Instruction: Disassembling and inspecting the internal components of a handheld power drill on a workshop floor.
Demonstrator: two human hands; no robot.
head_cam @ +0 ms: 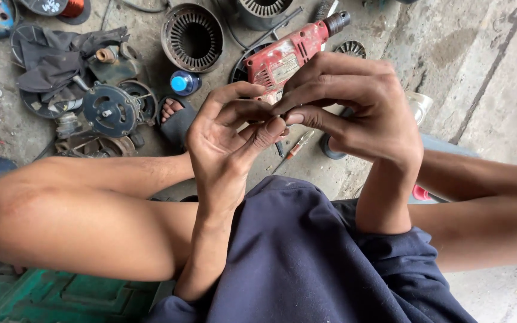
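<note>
My left hand [225,140] and my right hand [354,101] meet in front of me, fingertips pressed together around something too small to make out. The left fingers curl up toward the right thumb and forefinger. Behind the hands a red electric drill [291,51] lies on the concrete floor, and a small screwdriver [294,146] with a red and clear handle lies below them. I sit with knees apart, in dark blue shorts.
Motor stators [192,37] stand at the top, with a round grey motor cover [110,110], a black cloth [55,57] and a blue-capped bottle [184,82] at the left. My sandalled foot [175,116] rests near them. A green mat [49,296] lies at bottom left.
</note>
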